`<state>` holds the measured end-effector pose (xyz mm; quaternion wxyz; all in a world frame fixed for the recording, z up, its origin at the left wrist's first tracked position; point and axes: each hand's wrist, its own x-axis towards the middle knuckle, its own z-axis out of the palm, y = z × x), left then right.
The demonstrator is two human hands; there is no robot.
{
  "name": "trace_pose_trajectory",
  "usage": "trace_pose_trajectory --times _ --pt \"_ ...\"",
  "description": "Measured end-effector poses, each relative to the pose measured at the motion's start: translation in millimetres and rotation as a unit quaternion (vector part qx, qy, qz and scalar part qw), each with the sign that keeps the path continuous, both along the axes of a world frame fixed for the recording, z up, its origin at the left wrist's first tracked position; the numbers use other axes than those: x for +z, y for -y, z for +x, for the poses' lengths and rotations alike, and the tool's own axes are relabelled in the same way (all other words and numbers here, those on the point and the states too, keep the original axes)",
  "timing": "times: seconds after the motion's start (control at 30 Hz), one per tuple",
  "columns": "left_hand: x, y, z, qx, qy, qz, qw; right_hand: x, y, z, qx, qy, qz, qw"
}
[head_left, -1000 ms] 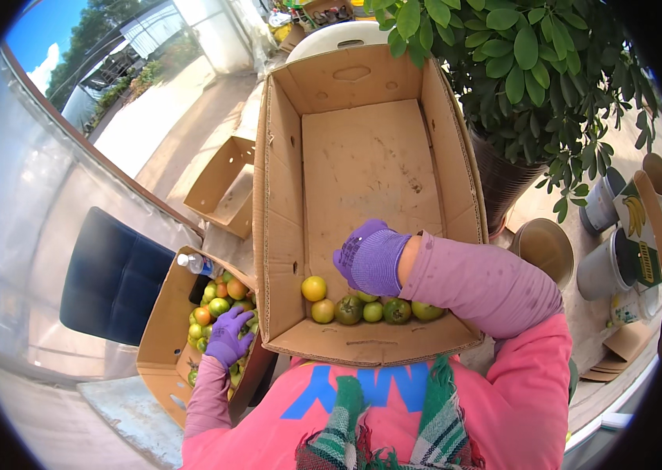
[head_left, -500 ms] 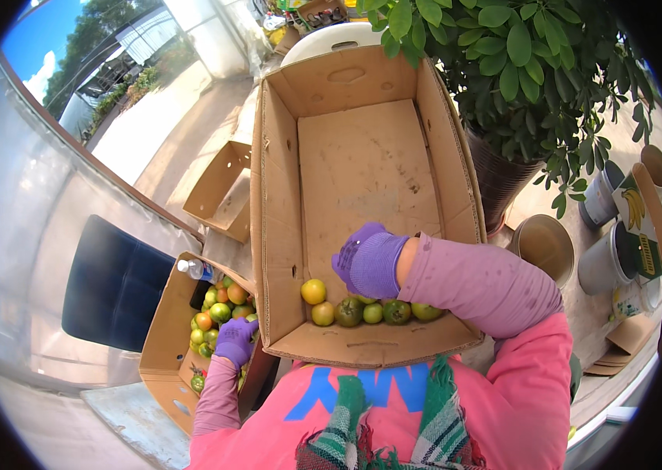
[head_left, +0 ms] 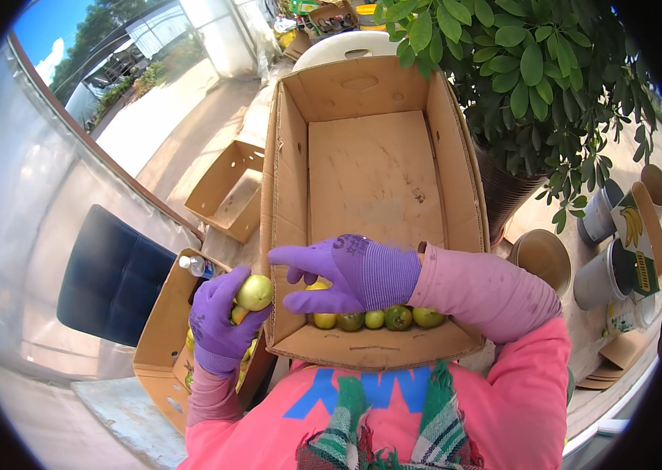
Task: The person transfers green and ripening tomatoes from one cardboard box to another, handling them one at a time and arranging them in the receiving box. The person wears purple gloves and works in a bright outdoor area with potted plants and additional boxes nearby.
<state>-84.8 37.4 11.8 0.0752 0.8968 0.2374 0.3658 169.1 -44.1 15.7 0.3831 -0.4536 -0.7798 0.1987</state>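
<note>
My purple-gloved left hand (head_left: 217, 325) grips a pale green tomato (head_left: 254, 292), with more fruit showing below it, beside the left wall of the large cardboard box (head_left: 370, 347). My gloved right hand (head_left: 344, 274) is open over that box, fingers apart and pointing left toward the held tomato, nothing visible in it. A row of green and yellow tomatoes (head_left: 398, 318) lies along the box's near end, partly hidden by the right hand. A lower box of tomatoes (head_left: 155, 360) at left is largely covered by my left hand and arm; a plastic bottle (head_left: 194, 264) lies in it.
A dark padded seat (head_left: 108, 278) stands at left, with a small cardboard box (head_left: 217, 188) beyond. A leafy potted plant (head_left: 527, 86) overhangs the right side, near buckets and pots (head_left: 596, 274). A white chair back (head_left: 331, 47) is behind the large box.
My left hand has risen from the lower box holding a tomato. My right hand has moved left and opened from a curled shape, fingers now extended toward the left hand.
</note>
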Motion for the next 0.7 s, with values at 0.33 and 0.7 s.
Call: trace_pose_trajectory --times 0.33,0.7 --pt "-25 1 66 -0.048 -0.076 0.006 0.996 -14 -14 17 -0.082 0.083 -0.163 0.980" --pt "-17 4 69 -0.049 -0.103 0.020 0.993 -77 -48 35 -0.145 0.566 -0.345 0.735"
